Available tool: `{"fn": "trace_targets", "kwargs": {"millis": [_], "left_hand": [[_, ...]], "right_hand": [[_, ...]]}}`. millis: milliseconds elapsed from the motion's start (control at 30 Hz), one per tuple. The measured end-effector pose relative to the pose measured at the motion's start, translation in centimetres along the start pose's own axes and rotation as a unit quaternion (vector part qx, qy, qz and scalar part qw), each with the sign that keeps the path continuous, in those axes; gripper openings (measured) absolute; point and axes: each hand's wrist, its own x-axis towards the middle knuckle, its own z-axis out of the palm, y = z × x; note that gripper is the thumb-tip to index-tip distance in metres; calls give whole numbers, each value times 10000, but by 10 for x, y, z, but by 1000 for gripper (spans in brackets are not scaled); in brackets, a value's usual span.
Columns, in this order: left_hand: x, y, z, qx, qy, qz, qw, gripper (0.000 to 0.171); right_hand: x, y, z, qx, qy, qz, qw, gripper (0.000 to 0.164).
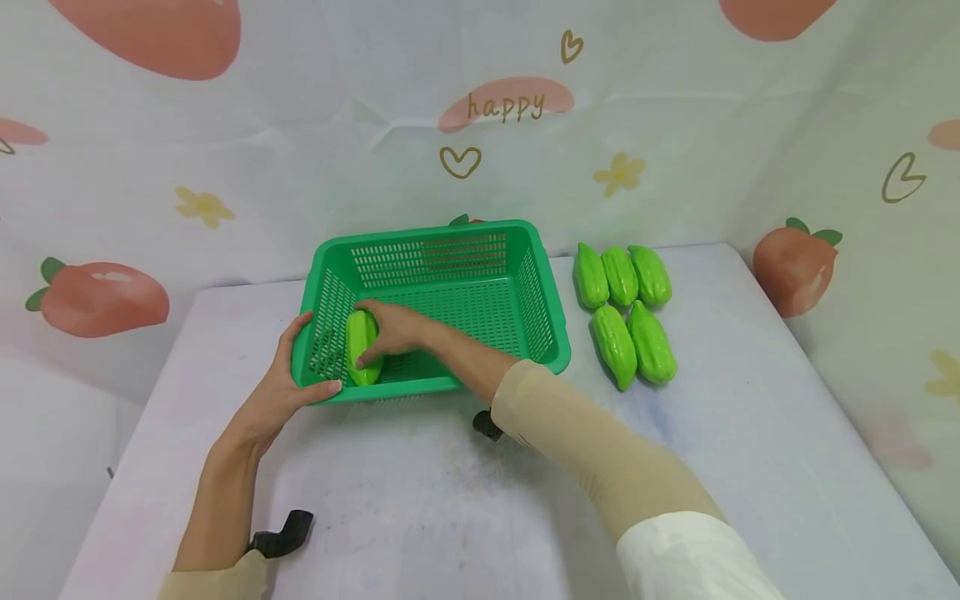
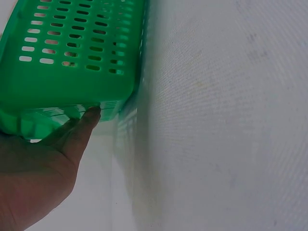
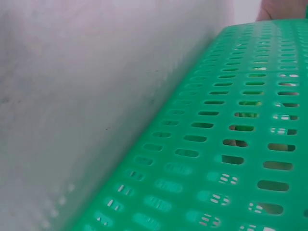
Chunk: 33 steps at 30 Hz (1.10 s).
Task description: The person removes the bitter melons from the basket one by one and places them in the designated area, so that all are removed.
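A green plastic basket (image 1: pixel 450 385) with slotted walls stands at the back of the table. My left hand (image 1: pixel 281 392) grips its left end, thumb over the front rim and fingers along the left side. In the left wrist view that hand (image 2: pixel 53 168) lies against the basket's outer wall (image 2: pixel 57 86). Inside the basket at the left, my right hand (image 1: pixel 393 329) holds a bright green, ridged bitter melon (image 1: pixel 362 346), thumb on one side and fingers at its far end. The right wrist view shows mostly the slotted basket wall (image 3: pixel 231 125), with bits of green behind the slots.
Several more bitter melons (image 1: pixel 618 275) lie in two rows on the table right of the basket. Behind the table hangs a printed cloth (image 1: pixel 506 133). Black camera pieces sit at the left wrist (image 1: pixel 285 533) and the right wrist (image 1: pixel 486 425).
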Motion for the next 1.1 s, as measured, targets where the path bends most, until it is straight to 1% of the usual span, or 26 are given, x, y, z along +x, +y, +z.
{"fn": "trace_targets", "kwargs": {"millis": [100,167,333,433,533,667,867,1100], "left_hand": [[-1,0,0,11,0,1,10000,99],[-1,0,0,19,-4,1,10000,99],[-1,0,1,33,14,-10,10000,99],[-1,1,1,44,26,-3,10000,99],[-2,1,1,47,40,20,10000,100],[-2,1,2,11,33,46,10000,100],[-1,0,1,4,64,12,10000,99],[-2,-1,2,18,105,50,9999,98]], "right_hand": [[-2,0,-2,266,-13,3,9996,95],[-4,0,-4,495,-98,14,9987,94],[-9,-2,-6,1050,-277,136,9940,95],[-11,-3,-8,1311,-196,152,9911,95],[-14,-5,-9,1655,-186,125,9859,96],[-17,-7,-12,2138,-189,38,9767,98],[-23,-9,-22,2417,69,-240,9700,97],[-31,-8,-29,2483,149,-343,9680,95]]}}
